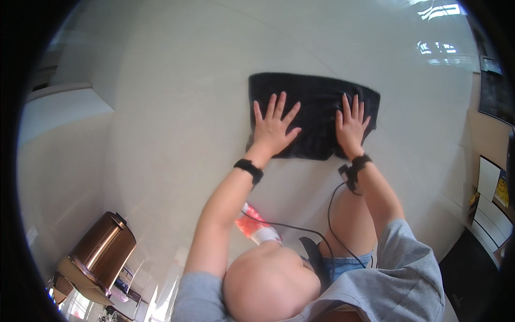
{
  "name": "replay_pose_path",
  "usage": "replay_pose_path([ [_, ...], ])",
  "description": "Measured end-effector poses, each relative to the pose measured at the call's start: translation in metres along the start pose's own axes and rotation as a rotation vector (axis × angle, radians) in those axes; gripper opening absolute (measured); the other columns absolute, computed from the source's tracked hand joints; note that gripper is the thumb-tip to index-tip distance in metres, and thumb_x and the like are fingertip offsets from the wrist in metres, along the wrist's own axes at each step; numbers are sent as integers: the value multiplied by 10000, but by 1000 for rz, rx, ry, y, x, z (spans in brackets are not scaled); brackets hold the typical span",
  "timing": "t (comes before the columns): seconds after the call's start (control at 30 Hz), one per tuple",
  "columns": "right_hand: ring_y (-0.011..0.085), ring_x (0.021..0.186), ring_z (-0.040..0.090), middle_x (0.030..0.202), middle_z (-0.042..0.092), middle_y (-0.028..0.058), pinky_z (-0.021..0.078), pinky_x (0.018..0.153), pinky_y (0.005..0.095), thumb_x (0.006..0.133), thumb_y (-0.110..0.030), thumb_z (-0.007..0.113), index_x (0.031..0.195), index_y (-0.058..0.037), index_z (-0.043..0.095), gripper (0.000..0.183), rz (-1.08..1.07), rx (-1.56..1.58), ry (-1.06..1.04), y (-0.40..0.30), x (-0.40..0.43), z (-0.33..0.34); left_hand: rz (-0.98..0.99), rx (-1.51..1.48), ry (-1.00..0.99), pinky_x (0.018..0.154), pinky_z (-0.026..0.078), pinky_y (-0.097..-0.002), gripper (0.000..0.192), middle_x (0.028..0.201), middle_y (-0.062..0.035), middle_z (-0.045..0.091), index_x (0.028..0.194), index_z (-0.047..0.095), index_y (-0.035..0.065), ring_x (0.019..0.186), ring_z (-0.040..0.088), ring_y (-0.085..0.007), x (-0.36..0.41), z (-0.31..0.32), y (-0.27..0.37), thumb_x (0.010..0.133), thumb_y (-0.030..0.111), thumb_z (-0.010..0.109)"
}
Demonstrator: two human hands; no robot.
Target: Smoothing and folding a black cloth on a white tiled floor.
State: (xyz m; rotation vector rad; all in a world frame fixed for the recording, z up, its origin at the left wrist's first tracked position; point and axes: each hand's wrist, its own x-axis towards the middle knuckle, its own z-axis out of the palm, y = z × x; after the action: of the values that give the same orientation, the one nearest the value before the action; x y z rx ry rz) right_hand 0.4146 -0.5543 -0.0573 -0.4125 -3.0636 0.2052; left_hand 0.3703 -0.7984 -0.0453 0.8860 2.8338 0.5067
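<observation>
A black cloth (pixel 316 116) lies spread on the pale, glossy tiled floor (pixel 181 88), its outline roughly rectangular with uneven edges. My left hand (pixel 275 125) rests palm down on the cloth's left part, fingers spread wide. On its right part, my right hand (pixel 351 124) is also laid flat, fingers apart, and small wrinkles show in the fabric around it. Neither hand grips anything. Black bands circle both wrists, and a thin dark cable (pixel 330 209) runs from the right wristband toward my body.
To the left, a white block-like fixture (pixel 66 116) stands out from the side. A shiny copper-coloured bin (pixel 104 241) is at lower left. Cabinets or shelves with panels (pixel 491 221) line the right side. My foot in a red and white sock (pixel 253 221) is below the left forearm.
</observation>
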Motion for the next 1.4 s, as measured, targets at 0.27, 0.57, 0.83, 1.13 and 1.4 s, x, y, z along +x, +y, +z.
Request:
replay_pose_path([
  [0.27, 489, 1391, 138, 1533, 158, 235, 106, 1022, 723, 903, -336, 495, 1473, -112, 274, 651, 22, 12, -132, -83, -94, 8, -95, 9, -103, 1079, 122, -644, 673, 1548, -107, 210, 1439, 362, 319, 1397, 245, -321, -105, -17, -18, 832, 493, 595],
  [0.57, 449, 1357, 257, 1492, 286, 193, 148, 1020, 719, 856, -319, 543, 1418, -151, 381, 609, -434, 250, -152, -194, -94, 11, -358, 149, -81, 1037, 99, -707, 782, 1555, -144, 164, 1467, 313, 273, 1408, 192, -384, -197, -56, -117, 800, 535, 627],
  [0.83, 289, 1347, 342, 1456, 389, 49, 203, 1047, 671, 833, -342, 588, 1345, -268, 482, 529, -707, 279, -65, -214, 12, 24, -525, 201, 66, 1005, 81, -741, 760, 1564, -172, 94, 1497, 227, 246, 1422, 119, -414, -134, -45, -141, 867, 508, 560],
  [1.13, 347, 1341, 345, 1475, 356, 120, 253, 1051, 610, 902, -377, 534, 1403, -253, 416, 530, -282, 56, 205, -107, 32, 11, -265, 149, 197, 1038, 113, -704, 580, 1518, -151, 269, 1442, 362, 199, 1398, 254, -339, -25, -15, -65, 904, 346, 521],
  [1.4, 445, 1377, 222, 1524, 215, 205, 202, 1036, 659, 907, -334, 511, 1446, -131, 340, 601, -24, 77, -87, -97, -85, 3, -67, -118, 31, 1098, 158, -601, 646, 1527, -96, 265, 1442, 359, 266, 1381, 298, -277, -78, -20, -48, 858, 413, 590],
])
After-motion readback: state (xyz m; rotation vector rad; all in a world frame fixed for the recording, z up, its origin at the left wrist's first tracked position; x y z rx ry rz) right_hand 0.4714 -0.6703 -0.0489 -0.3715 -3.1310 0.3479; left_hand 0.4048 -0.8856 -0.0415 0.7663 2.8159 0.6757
